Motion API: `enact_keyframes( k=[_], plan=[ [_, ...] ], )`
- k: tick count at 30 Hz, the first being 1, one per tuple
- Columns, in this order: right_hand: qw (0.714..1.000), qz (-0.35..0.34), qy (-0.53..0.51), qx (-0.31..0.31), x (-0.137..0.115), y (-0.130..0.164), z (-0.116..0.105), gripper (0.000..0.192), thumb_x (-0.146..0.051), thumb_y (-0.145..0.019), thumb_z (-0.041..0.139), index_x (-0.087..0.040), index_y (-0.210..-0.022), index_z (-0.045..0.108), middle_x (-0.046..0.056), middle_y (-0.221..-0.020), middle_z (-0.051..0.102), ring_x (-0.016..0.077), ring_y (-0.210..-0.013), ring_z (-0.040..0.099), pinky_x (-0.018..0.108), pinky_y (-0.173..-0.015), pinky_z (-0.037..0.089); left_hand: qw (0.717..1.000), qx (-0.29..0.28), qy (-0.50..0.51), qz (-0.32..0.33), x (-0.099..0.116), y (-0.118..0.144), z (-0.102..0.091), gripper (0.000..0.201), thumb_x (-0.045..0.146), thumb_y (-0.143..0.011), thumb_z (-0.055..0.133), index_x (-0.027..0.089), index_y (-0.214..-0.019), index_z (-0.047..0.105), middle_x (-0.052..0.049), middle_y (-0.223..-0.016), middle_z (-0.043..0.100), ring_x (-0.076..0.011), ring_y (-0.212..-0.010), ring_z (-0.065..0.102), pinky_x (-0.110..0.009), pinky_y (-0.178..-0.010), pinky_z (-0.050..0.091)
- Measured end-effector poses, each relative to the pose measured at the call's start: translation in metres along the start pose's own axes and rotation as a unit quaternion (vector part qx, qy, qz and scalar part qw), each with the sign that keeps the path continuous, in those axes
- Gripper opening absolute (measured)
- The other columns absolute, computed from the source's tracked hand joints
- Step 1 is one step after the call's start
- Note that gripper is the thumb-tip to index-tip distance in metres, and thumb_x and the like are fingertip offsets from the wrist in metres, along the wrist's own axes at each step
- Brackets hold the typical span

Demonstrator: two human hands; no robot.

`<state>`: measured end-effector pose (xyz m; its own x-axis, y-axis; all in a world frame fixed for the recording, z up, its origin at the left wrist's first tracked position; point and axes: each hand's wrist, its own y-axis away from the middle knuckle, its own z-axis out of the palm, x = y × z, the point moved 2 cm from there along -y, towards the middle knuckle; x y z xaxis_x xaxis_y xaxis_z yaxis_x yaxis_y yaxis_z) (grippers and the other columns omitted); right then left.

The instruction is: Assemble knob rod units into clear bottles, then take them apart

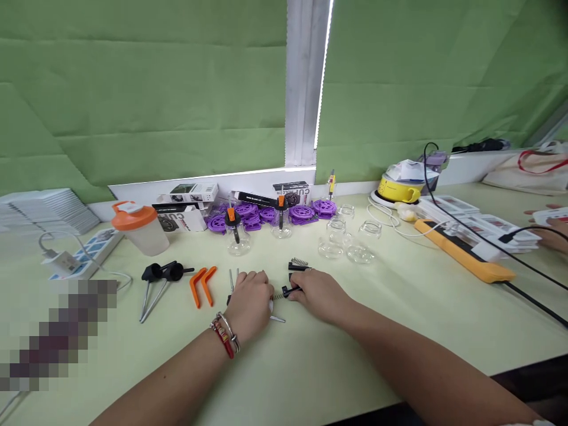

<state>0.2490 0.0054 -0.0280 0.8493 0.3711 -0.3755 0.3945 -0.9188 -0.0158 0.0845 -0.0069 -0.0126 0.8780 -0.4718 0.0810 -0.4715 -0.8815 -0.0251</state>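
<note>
My left hand (249, 299), with bracelets at the wrist, rests knuckles-up on the pale green table (310, 367); its fingers are curled over a metal rod (277, 319) whose tip pokes out beside it. My right hand (320, 291) pinches a small black plastic part (290, 290). A thin spring (278, 296) stretches between the two hands. Another spring (299, 261) on a black piece lies just beyond my right hand. Loose metal pins (233, 277) stand out past my left hand.
Two orange levers (202, 284) and two black-knobbed plungers (162, 273) lie to the left. Glass cups (350, 242), purple discs (266, 214), boxes and an orange-lidded shaker (137, 228) line the back. An orange power strip (465, 254) with cables runs right. Another person's hand (552, 231) is at the far right.
</note>
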Motion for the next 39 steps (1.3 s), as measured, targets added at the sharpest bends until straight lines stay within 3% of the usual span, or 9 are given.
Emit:
enact_keyframes(
  k=[8,18,24,28,31,34,39],
  plan=[
    [0.999,-0.013,-0.032,0.006,0.001,0.0,0.001,0.008,-0.025,-0.081,0.063,-0.02,-0.076,0.06,0.003,-0.079,0.061,0.0191,-0.081,0.053,0.026,-0.061,0.029,0.999,0.032,-0.021,0.034,0.008,-0.001,0.005,0.024,0.003,-0.073,0.045,0.016,-0.071,0.065,-0.008,-0.083,0.059,-0.022,-0.084,0.052,-0.038,-0.078,0.034],
    [0.997,-0.027,0.07,0.017,0.002,-0.007,0.007,0.019,-0.026,-0.083,0.061,-0.017,-0.066,0.063,0.007,-0.077,0.059,0.0221,-0.081,0.053,0.03,-0.063,0.033,0.996,0.056,-0.052,0.044,0.003,0.002,0.002,0.026,-0.004,-0.07,0.043,0.015,-0.067,0.062,-0.008,-0.081,0.057,-0.021,-0.083,0.05,-0.039,-0.081,0.032],
    [0.995,-0.023,0.078,0.048,0.003,-0.01,0.007,0.019,-0.028,-0.085,0.06,-0.016,-0.071,0.065,0.008,-0.082,0.061,0.0232,-0.086,0.052,0.031,-0.066,0.034,0.996,0.059,-0.056,0.048,-0.001,0.001,0.001,0.028,-0.006,-0.067,0.042,0.015,-0.068,0.061,-0.008,-0.082,0.057,-0.0204,-0.082,0.051,-0.039,-0.081,0.032],
    [0.993,-0.085,0.011,0.08,-0.006,-0.007,0.0,0.009,-0.025,-0.084,0.06,-0.018,-0.086,0.065,0.005,-0.084,0.063,0.0204,-0.086,0.051,0.029,-0.069,0.035,0.996,0.053,-0.055,0.05,0.0,0.0,0.0,0.028,-0.006,-0.067,0.042,0.015,-0.069,0.061,-0.007,-0.083,0.058,-0.02,-0.082,0.052,-0.038,-0.082,0.032],
    [0.991,-0.115,-0.022,0.064,-0.016,-0.01,0.0,0.008,-0.025,-0.079,0.065,-0.02,-0.084,0.063,0.003,-0.074,0.063,0.0189,-0.081,0.051,0.027,-0.065,0.033,0.997,0.046,-0.048,0.045,0.001,-0.002,-0.004,0.027,-0.005,-0.07,0.043,0.015,-0.071,0.06,-0.007,-0.083,0.058,-0.0206,-0.084,0.053,-0.038,-0.083,0.032],
    [0.994,-0.091,-0.022,0.047,-0.021,-0.02,0.002,0.006,-0.02,-0.074,0.066,-0.019,-0.079,0.062,0.001,-0.07,0.063,0.0171,-0.072,0.052,0.026,-0.06,0.031,0.998,0.041,-0.035,0.032,0.0,-0.007,-0.006,0.024,-0.004,-0.071,0.044,0.015,-0.072,0.058,-0.007,-0.083,0.059,-0.021,-0.083,0.054,-0.039,-0.084,0.032],
    [0.996,-0.072,-0.057,0.008,-0.01,-0.043,-0.007,0.017,-0.016,-0.07,0.065,-0.02,-0.086,0.068,0.001,-0.072,0.066,0.0156,-0.067,0.057,0.025,-0.06,0.034,0.997,0.061,-0.042,0.01,-0.003,-0.012,-0.005,0.031,-0.007,-0.067,0.041,0.015,-0.078,0.059,-0.007,-0.088,0.06,-0.0206,-0.085,0.053,-0.04,-0.086,0.032]
  ],
)
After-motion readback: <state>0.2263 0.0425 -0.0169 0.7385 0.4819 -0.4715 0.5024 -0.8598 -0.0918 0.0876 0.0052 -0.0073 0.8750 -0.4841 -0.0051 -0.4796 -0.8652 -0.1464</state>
